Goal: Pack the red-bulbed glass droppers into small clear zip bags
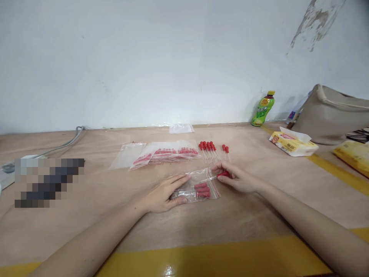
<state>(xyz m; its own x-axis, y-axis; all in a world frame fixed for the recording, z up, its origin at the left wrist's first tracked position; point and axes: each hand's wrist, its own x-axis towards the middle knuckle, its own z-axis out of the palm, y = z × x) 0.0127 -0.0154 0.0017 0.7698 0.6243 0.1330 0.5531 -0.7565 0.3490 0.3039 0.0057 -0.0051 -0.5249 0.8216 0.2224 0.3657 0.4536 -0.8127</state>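
A clear zip bag (188,181) lies flat on the table, with several red-topped droppers (202,190) inside. My left hand (165,194) rests on the bag's left part, fingers spread. At the bag's right end, my right hand (235,177) pinches a dropper by its red bulb (223,174); its clear stem points left, at the bag's mouth. Behind it lies a loose group of red-topped droppers (207,146), with a smaller group (225,148) to its right. To the left is a pile of filled bags (170,151), beside a flat bag without red tops (127,156).
Another clear bag (181,129) lies by the wall. At the right are a green bottle (262,109), a yellow tissue pack (294,143), a grey bag (328,113) and a yellow packet (353,156). A cable (67,143) and a blurred dark item (54,181) are at the left.
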